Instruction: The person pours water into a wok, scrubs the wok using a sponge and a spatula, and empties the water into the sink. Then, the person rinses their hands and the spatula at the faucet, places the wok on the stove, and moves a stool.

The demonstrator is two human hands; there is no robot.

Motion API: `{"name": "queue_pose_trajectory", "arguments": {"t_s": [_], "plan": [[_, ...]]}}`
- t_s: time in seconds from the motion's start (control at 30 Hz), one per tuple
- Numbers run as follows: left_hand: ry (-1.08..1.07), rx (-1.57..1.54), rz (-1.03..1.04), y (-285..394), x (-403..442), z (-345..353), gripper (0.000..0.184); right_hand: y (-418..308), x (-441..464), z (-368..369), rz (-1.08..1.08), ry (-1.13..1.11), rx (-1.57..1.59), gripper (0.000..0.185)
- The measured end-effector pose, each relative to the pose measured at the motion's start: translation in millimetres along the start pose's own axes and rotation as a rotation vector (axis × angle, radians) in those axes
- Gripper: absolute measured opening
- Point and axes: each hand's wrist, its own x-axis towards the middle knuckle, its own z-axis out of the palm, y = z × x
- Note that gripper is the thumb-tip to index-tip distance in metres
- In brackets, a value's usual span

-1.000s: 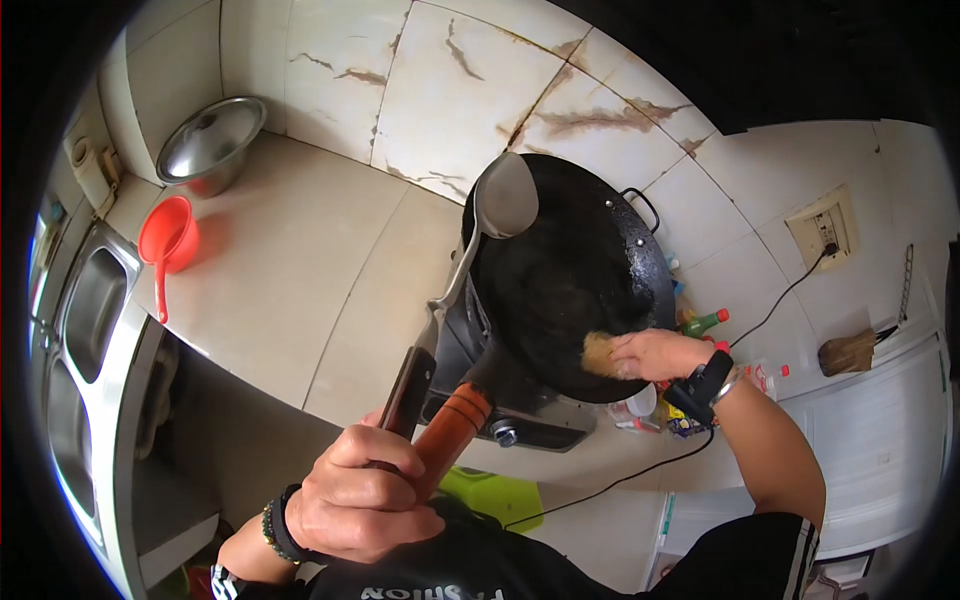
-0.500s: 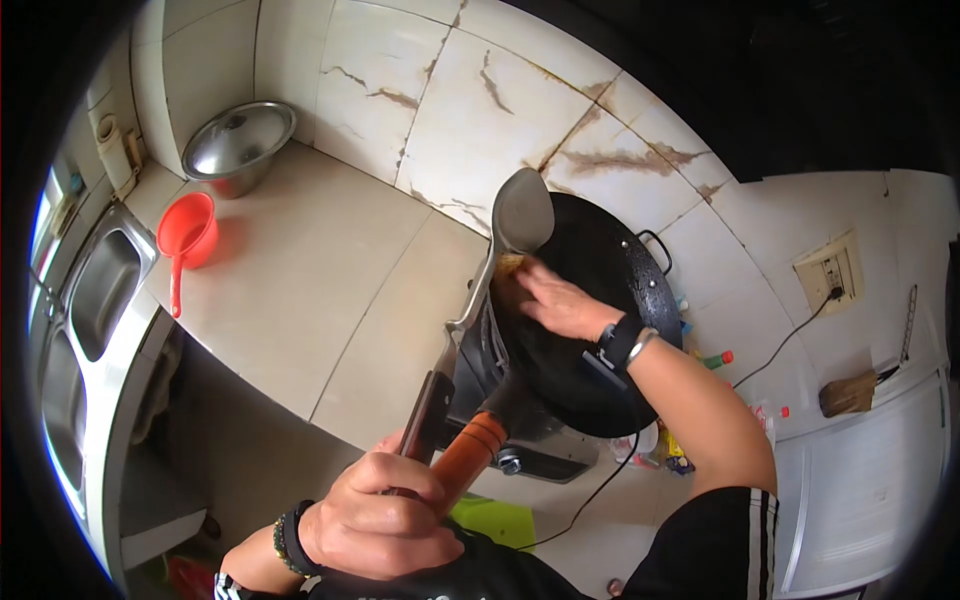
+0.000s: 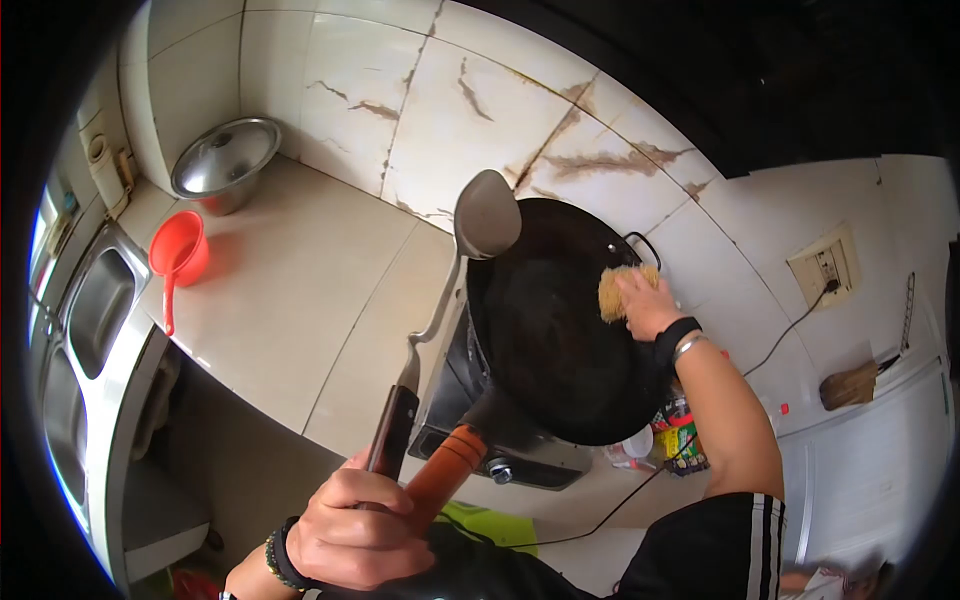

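the dark wok (image 3: 550,350) is over the stove (image 3: 545,470), beside the tabletop (image 3: 310,290). it looks heavy and rigid, probably slick inside if wet; best gripped by its orange handle (image 3: 445,467), with the black loop handle (image 3: 648,243) opposite as a second hold. the left hand (image 3: 362,525) is clenched around that orange handle and the spatula (image 3: 488,215) grip together. the right hand (image 3: 648,305) grasps the tan scrubbing pad (image 3: 613,294) at the wok's inner side near the loop; the pad seems light, squashy and easily pinched. counted: one wok, one spatula, one pad, one red dipper (image 3: 178,245) and one lidded metal bowl (image 3: 228,165).
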Motion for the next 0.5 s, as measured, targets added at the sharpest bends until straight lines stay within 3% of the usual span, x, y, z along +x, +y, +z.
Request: {"name": "queue_pose_trajectory", "arguments": {"t_s": [0.17,0.23,0.3,0.4,0.5], "plan": [[0.008,-0.052,-0.026,-1.5,-3.0,1.2,0.021,-30.0,-39.0,23.4,-0.17,-0.153,0.443,0.045],[0.026,-0.074,-0.038,-0.9,-1.1,3.7,0.024,-37.0,-34.1,27.2,-0.536,-0.123,0.51,0.043],[0.031,-0.083,-0.044,-0.3,-0.5,5.2,0.027,-50.4,-34.7,17.8,-0.54,-0.147,0.67,0.048],[0.03,-0.069,-0.042,0.1,-1.1,5.2,0.031,-74.4,-29.9,12.7,-0.61,0.139,0.787,0.049],[0.035,-0.064,-0.037,0.9,-1.3,5.8,0.032,-84.3,-30.8,-22.3,-0.491,0.076,0.843,0.043]]}}
